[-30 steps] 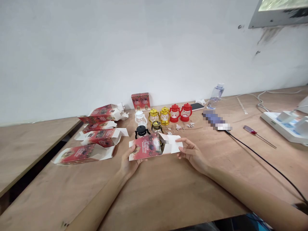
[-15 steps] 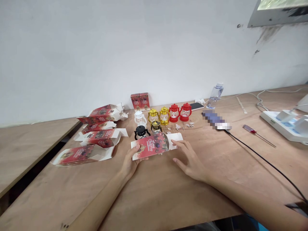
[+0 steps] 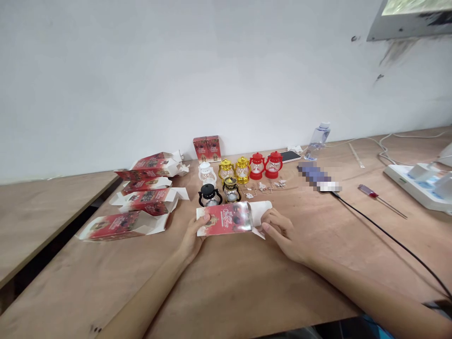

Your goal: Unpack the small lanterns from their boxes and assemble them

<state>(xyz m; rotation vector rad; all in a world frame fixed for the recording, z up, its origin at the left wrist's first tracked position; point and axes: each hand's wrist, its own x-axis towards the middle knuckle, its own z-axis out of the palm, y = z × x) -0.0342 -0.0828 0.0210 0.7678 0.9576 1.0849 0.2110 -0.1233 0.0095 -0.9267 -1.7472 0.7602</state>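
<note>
A red printed cardboard box [image 3: 226, 219] lies on its side in the air above the table, its white end flaps unfolded to the right. My left hand [image 3: 193, 235] is closed around its left end, thumb on the printed face. At the flap end, my right hand [image 3: 282, 233] has its fingers curled, pinching a white flap. Just behind the box stand a black lantern [image 3: 209, 194] and a dark bronze lantern [image 3: 230, 190]. Farther back are a white lantern [image 3: 207, 174], two gold lanterns [image 3: 242, 170] and two red lanterns [image 3: 273, 165].
Several opened red boxes [image 3: 116, 225] lie at the left. Two closed boxes [image 3: 206, 149] stand by the wall. Small charms [image 3: 263, 187] lie before the lanterns. Rightward are a water bottle [image 3: 318, 141], a screwdriver [image 3: 369, 191], a black cable [image 3: 381, 223] and a power strip [image 3: 420, 188].
My right hand has gone from spread fingers beside the flaps to closed on a flap. The box has turned more level and shifted slightly right.
</note>
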